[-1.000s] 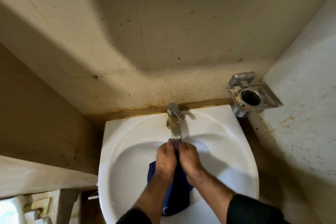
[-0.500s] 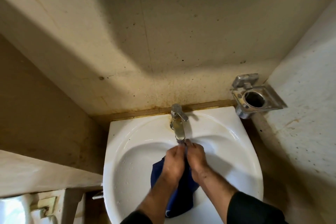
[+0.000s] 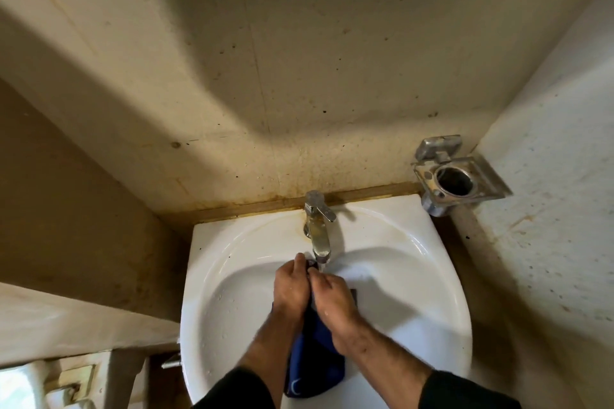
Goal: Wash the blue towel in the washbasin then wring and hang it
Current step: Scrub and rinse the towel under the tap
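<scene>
Both hands over the basin (image 3: 212, 276), just below the tap (image 3: 318, 229). Left hand (image 3: 290, 287) and right hand (image 3: 335, 297) side by side, touching, fingers curled round the towel's (image 3: 314, 365) top edge, bunched between them under the spout. Rest of the towel hangs down between the forearms into the bowl, lower end near the front rim. Metal holder (image 3: 455, 176) on the right wall, well apart.

white washbasin (image 3: 415, 276) against stained wall, blue towel (image 3: 315, 365) draped in its bowl, tap (image 3: 317, 226) on rear rim
</scene>
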